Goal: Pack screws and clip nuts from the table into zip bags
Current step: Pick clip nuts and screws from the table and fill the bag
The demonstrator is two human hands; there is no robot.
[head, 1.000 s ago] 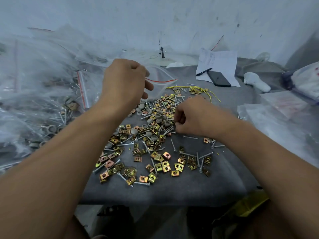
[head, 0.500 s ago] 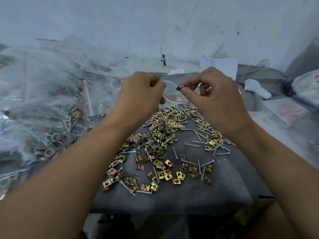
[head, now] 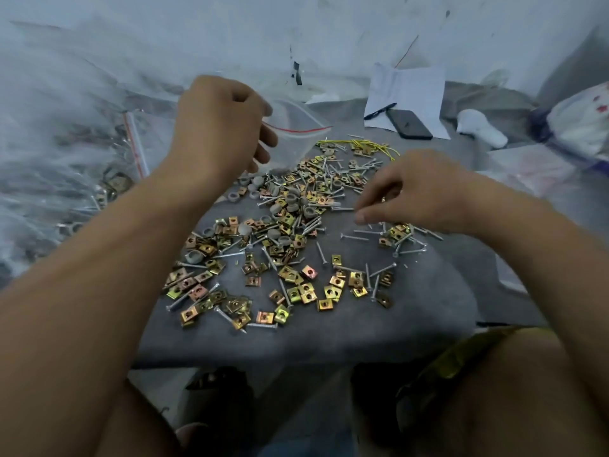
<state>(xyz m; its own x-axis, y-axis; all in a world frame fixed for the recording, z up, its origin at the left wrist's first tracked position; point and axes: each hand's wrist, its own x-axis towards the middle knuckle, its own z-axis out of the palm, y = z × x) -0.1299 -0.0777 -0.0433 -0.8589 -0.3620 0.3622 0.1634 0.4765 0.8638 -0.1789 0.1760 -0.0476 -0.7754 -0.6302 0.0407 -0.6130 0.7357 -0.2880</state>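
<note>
Small packing workshop, grey table (head: 329,334) strewn with screws and clip nuts (head: 306,288), filled zip bags (head: 66,166) heaped left, scuffed wall (head: 329,34) far

A spread of clip nuts (head: 298,278) and screws (head: 354,238) lies on the table (head: 329,338), below and between both hands. The left hand (head: 220,127) holds a zip bag (head: 296,136) just beyond its fingers (head: 265,140). The right hand (head: 412,189) is low over the screws, fingertips (head: 361,219) at one (contact unclear). Behind its fingers lie a phone (head: 410,125) and a pen (head: 380,111) on a paper (head: 412,90).
</note>
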